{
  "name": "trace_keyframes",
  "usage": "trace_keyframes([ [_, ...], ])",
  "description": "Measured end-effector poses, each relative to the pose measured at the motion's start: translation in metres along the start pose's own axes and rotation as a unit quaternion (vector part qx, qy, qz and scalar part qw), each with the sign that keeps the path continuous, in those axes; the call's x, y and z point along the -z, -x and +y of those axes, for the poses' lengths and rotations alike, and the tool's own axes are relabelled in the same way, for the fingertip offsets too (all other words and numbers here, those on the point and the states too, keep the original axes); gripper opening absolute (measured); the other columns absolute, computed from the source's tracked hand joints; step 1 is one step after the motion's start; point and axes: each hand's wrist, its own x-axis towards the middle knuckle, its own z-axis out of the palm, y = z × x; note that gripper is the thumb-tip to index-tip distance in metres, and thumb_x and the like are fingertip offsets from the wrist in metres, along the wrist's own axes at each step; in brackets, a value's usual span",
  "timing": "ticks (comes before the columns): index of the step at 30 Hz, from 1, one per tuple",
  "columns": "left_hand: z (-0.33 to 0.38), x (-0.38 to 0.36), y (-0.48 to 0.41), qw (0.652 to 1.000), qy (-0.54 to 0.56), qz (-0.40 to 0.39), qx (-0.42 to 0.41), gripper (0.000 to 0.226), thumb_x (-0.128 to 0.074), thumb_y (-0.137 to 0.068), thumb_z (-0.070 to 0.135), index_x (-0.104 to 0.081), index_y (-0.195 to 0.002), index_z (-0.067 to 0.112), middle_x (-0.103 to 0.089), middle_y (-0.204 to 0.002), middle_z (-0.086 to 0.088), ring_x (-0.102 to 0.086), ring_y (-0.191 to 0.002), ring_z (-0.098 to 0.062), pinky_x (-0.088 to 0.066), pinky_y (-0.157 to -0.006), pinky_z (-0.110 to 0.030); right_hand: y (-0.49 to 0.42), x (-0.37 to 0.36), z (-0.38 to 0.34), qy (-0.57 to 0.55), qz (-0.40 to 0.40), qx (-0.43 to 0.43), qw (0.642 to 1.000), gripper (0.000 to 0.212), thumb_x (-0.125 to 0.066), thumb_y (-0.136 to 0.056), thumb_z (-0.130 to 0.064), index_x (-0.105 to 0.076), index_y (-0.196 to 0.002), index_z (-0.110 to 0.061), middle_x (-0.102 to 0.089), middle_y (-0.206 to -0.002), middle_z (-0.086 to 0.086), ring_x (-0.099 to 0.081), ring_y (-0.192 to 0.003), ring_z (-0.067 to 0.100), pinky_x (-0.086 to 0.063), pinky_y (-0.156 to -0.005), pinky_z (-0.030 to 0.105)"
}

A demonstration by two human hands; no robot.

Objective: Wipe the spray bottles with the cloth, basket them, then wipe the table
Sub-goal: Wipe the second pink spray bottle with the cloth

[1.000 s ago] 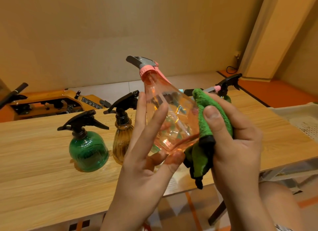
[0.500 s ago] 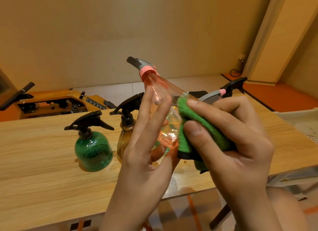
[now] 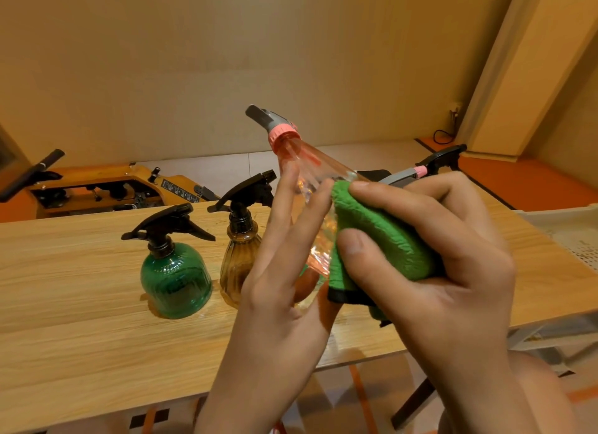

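Note:
My left hand [image 3: 278, 291] holds a clear pink spray bottle [image 3: 304, 171] up over the wooden table [image 3: 81, 336], its grey nozzle tilted up and to the left; my fingers lie along its side. My right hand [image 3: 433, 271] grips a green cloth [image 3: 378, 236] and presses it against the bottle's body. On the table stand a round green spray bottle [image 3: 176, 278] and an amber ribbed spray bottle [image 3: 238, 252]. Behind my right hand, the black and pink trigger heads of two more bottles [image 3: 433, 165] show, their bodies hidden.
A white perforated basket [image 3: 572, 239] sits at the table's right end. An orange machine [image 3: 106, 190] lies on the floor beyond the table's far edge. The table's near edge runs just under my wrists.
My right hand has moved the cloth from the bottle's right side up and across its body. The bottle has tipped a little further to the left.

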Motion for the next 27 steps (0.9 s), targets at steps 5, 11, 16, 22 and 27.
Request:
trace_keyframes([
  [5,0.01,0.004,0.02,0.999,-0.011,-0.028,-0.033,0.079,-0.068,-0.091,0.003,-0.039,-0.152,0.044,-0.019,-0.168,0.023,-0.024,-0.154,-0.002,-0.051,-0.106,-0.028,0.0,0.007,-0.001,-0.031,0.023,-0.007,0.999,0.027,-0.065,-0.09,-0.019,-0.067,-0.116,-0.024,-0.058,-0.098,0.01,-0.058,-0.094,0.008,-0.043,-0.083,0.013],
  [11,0.008,0.007,0.027,0.998,0.026,-0.016,-0.047,0.08,-0.07,-0.09,0.008,-0.041,-0.148,0.053,-0.018,-0.166,0.029,-0.027,-0.152,0.002,-0.051,-0.103,-0.024,0.006,0.008,0.013,-0.16,0.049,-0.099,0.981,0.024,-0.064,-0.091,-0.029,-0.073,-0.112,-0.035,-0.067,-0.101,0.006,-0.065,-0.092,0.015,-0.049,-0.079,0.024],
  [16,0.01,0.007,0.03,0.997,0.075,-0.001,-0.027,0.083,-0.075,-0.084,0.005,-0.048,-0.142,0.058,-0.027,-0.163,0.03,-0.049,-0.14,-0.005,-0.056,-0.094,-0.022,0.013,0.006,0.014,-0.222,0.054,-0.135,0.964,0.023,-0.07,-0.089,-0.044,-0.074,-0.111,-0.044,-0.071,-0.103,-0.005,-0.067,-0.094,0.019,-0.053,-0.078,0.031],
  [22,0.014,0.004,0.028,0.994,0.107,0.023,-0.029,0.069,-0.077,-0.086,0.008,-0.053,-0.143,0.038,-0.034,-0.165,0.004,-0.055,-0.135,-0.004,-0.056,-0.092,-0.02,0.007,0.005,0.012,-0.196,0.038,-0.083,0.976,0.028,-0.064,-0.095,-0.048,-0.072,-0.118,-0.034,-0.065,-0.104,0.002,-0.064,-0.097,0.016,-0.049,-0.084,0.025],
  [27,0.014,0.01,0.026,0.993,0.107,0.058,-0.014,0.064,-0.074,-0.091,0.015,-0.05,-0.145,0.038,-0.042,-0.161,-0.002,-0.054,-0.139,-0.021,-0.055,-0.101,-0.03,0.007,0.009,0.018,-0.183,0.011,-0.064,0.981,0.032,-0.065,-0.095,-0.044,-0.071,-0.122,-0.028,-0.063,-0.105,0.006,-0.062,-0.099,0.015,-0.048,-0.086,0.023],
])
